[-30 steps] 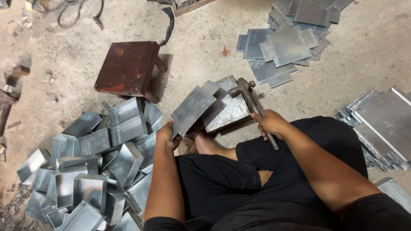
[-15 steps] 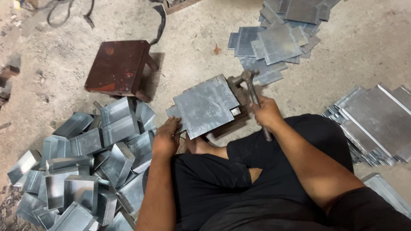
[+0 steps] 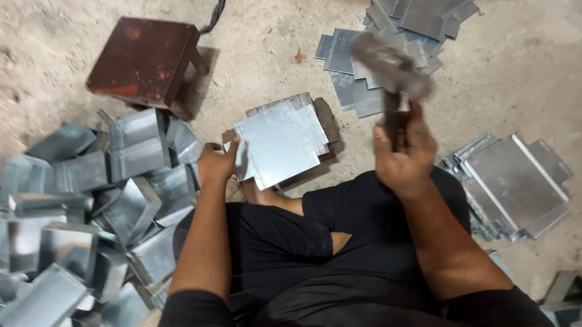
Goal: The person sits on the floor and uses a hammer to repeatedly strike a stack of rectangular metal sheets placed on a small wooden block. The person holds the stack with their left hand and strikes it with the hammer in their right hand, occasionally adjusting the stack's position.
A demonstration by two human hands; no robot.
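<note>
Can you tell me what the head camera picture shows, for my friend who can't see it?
A seated person's right hand raises a hammer while the left hand steadies a flat metal sheet on the floor. Piles of bent metal pieces lie around.

The floor (image 3: 534,68) was bare, gritty concrete, dusty and pale. A small rust-brown stool (image 3: 143,61) stood at the far left, a dark cable (image 3: 215,10) curling behind it. Heaps of folded grey metal sheets (image 3: 72,217) lay to the left, flat stacks (image 3: 397,22) far right.
</note>
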